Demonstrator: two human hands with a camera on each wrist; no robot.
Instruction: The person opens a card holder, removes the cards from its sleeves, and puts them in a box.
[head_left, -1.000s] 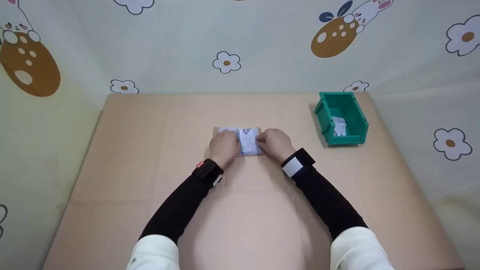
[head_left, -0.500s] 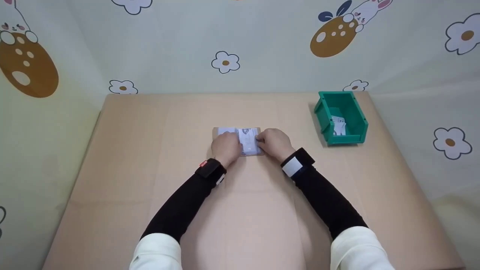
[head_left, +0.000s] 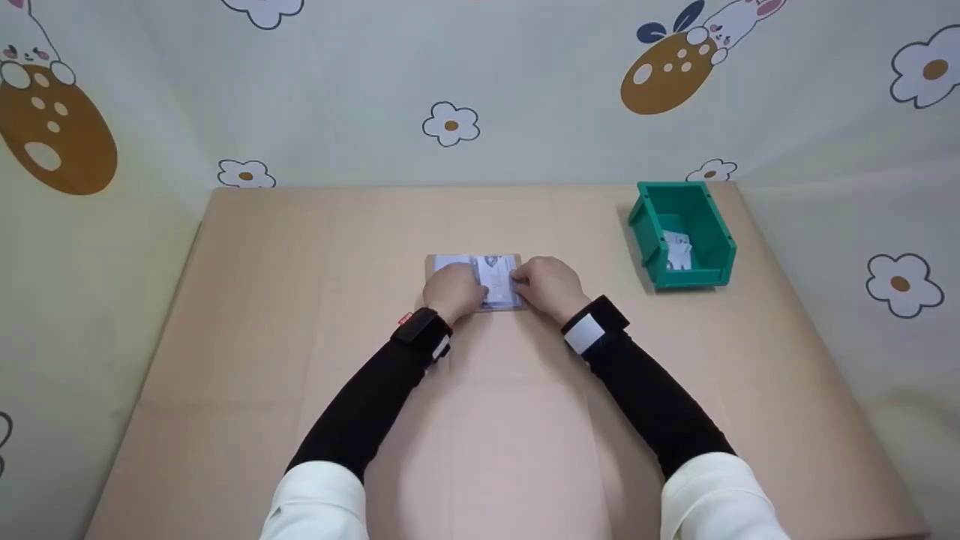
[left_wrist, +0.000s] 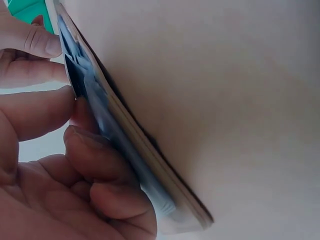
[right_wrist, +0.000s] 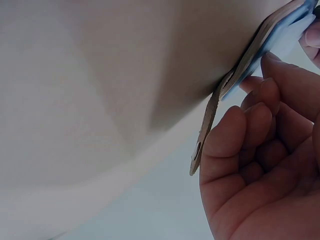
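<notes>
A small brown card holder lies spread on the table, with clear bluish sleeves inside. Under the right-hand sleeve shows a white printed card. My left hand is over the left half, pinching the sleeves near the middle with thumb and forefinger; its other fingers are curled. At the right edge, my right hand pinches the card holder's sleeve edge between thumb and forefinger. The fingers' undersides and much of the left half are hidden in the head view. A strap flap sticks out beside my right fingers.
A green bin stands at the table's back right, holding several white printed cards. The beige tabletop meets a patterned curtain at its back and sides. Both wrists wear black straps.
My left hand has shifted slightly right over the card holder, and its wrist has turned a little. My right hand and the green bin stay where they were.
</notes>
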